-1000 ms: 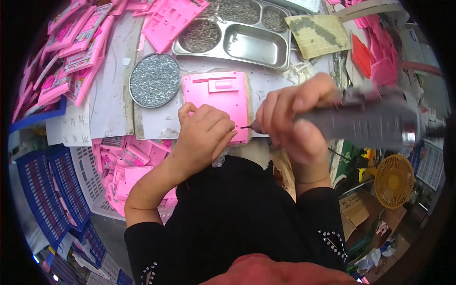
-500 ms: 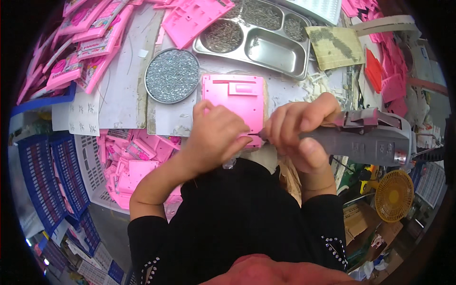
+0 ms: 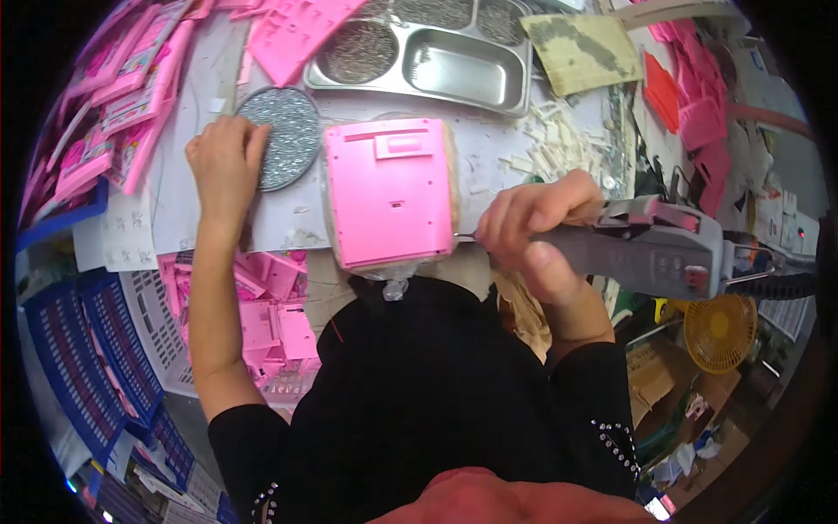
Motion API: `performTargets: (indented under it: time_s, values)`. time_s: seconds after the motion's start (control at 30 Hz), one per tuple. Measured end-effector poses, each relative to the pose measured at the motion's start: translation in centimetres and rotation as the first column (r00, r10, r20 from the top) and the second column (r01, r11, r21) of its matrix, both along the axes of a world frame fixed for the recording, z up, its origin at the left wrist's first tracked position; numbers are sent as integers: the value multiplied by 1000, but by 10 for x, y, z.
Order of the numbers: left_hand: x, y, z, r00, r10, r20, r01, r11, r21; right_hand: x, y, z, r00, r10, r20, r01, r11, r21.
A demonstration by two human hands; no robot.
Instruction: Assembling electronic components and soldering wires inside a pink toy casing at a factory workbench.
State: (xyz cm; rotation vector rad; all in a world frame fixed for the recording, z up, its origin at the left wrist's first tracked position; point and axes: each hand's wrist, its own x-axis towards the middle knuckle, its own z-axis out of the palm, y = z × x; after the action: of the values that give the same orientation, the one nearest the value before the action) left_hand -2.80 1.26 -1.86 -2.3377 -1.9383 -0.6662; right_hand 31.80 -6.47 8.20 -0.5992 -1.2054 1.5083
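Note:
My right hand [image 3: 546, 231] is wrapped round a grey electric screwdriver [image 3: 642, 258], held sideways. Its thin bit points left, close to the lower right edge of a pink plastic panel [image 3: 397, 196]. That panel lies on a padded, plastic-wrapped block in front of me, with small holes and a raised rectangle near its top. At the left rim of a round dish [image 3: 318, 155] full of small silvery screws [image 3: 284, 131] is my left hand [image 3: 223, 162]. Its fingers are curled and its thumb lies by the rim; whatever they hold is hidden.
A steel compartment tray [image 3: 419, 98] with small metal parts stands behind the panel. Pink printed parts [image 3: 131, 83] are heaped at the left; a crate [image 3: 157, 319] of pink pieces sits below. White scraps [image 3: 559, 144], a yellowish sheet [image 3: 580, 52] and a yellow fan [image 3: 720, 336] are at the right.
My left hand has left the panel and moved left to the screw dish. The screwdriver's bit has come away from the panel's lower part toward its right edge. The whole view has shifted slightly.

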Motion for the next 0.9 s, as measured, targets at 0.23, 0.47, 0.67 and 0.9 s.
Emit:
performTargets:
  time_s: [0.23,0.47,0.67,0.9]
  values:
    - [-9,4,2,991,-6,133,13,999,-49,5,-20,-17,998,43,54,-48,994,96]
    - [30,-23,28,866,-122,485,176,982,-68,4,-21,-29,993,93,69,-101,988,120]
    - [22,-24,22,950,8,312,-10,1000,4,3,-22,-28,991,86,102,-99,987,125]
    - [24,-40,24,961,-11,276,-12,997,81,1,-23,-32,992,69,109,-85,984,154]
